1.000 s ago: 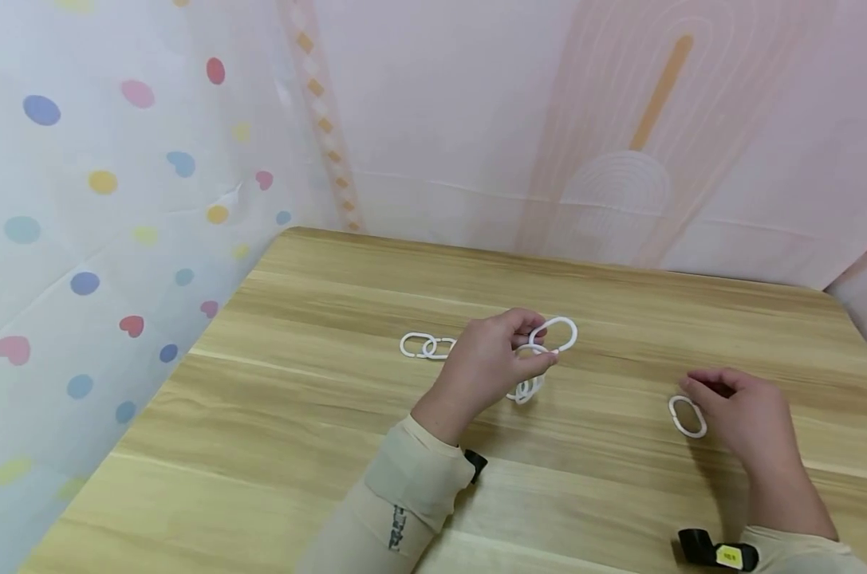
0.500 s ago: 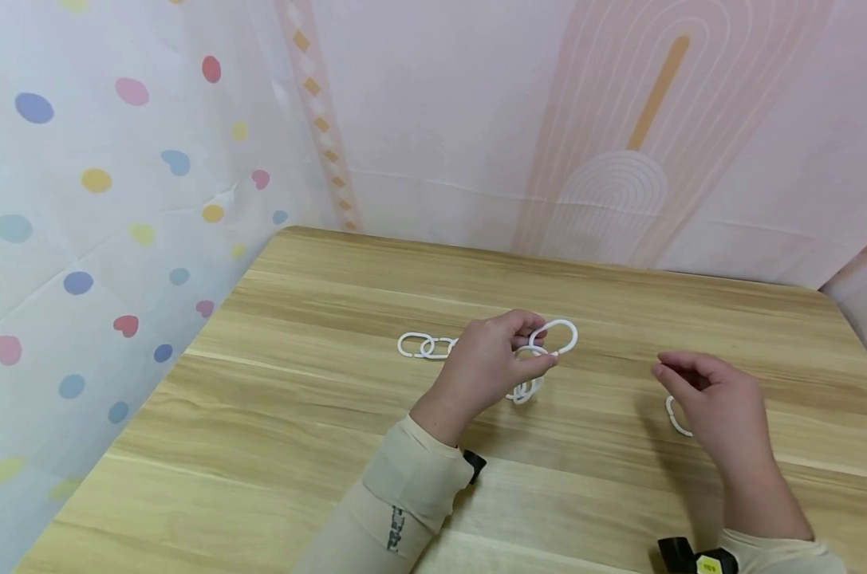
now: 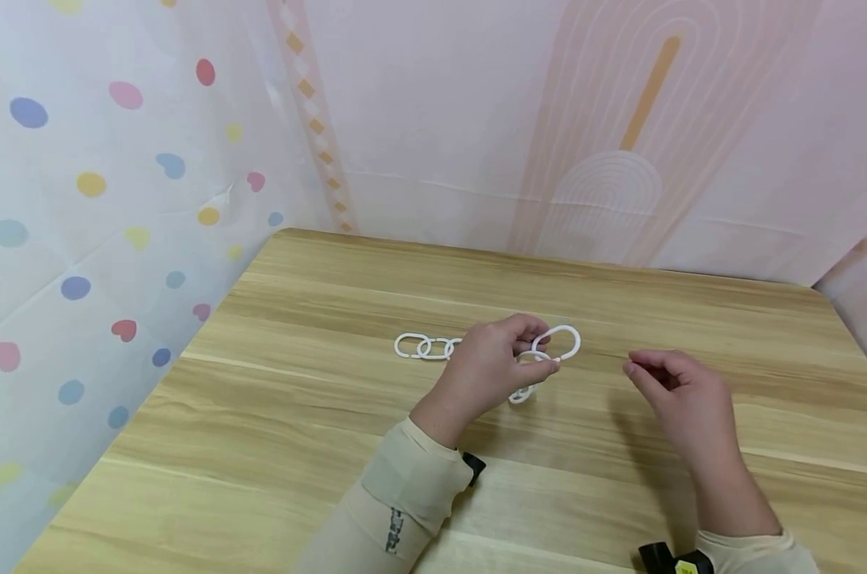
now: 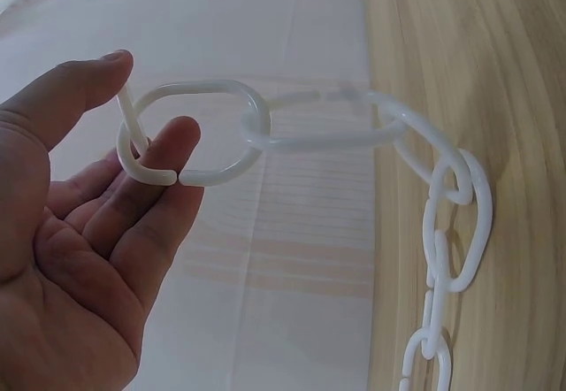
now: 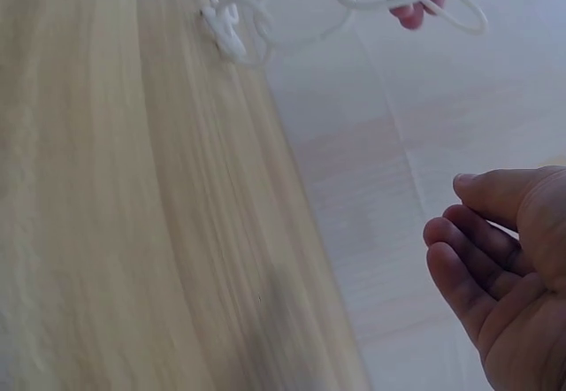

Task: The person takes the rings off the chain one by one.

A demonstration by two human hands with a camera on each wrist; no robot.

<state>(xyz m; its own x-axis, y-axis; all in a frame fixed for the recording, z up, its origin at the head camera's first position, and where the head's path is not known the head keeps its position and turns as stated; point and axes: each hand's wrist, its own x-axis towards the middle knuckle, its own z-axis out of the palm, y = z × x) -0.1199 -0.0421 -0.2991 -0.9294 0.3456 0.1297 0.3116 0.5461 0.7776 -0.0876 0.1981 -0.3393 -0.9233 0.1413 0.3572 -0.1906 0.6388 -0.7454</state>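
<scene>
While our left hand (image 3: pixel 482 363) pinches end of white chain (image 4: pixel 332 140) above desk (image 3: pixel 261 446), lower links (image 3: pixel 420 348) lie on it, well inside left and rear edges. Our right hand (image 3: pixel 694 405) hovers apart, fingers loosely bent, thumb slightly parted; roomy stretch shows between hands and back toward pale cloth (image 3: pixel 440 119). Dark print (image 3: pixel 394 530) on left sleeve (image 3: pixel 354 526), yellow label (image 3: pixel 687 568) on black wrist device (image 3: pixel 656 558): neither legible to us.

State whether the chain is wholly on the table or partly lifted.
Partly lifted: the left hand holds upper links above the table, while lower links rest on it.
</scene>
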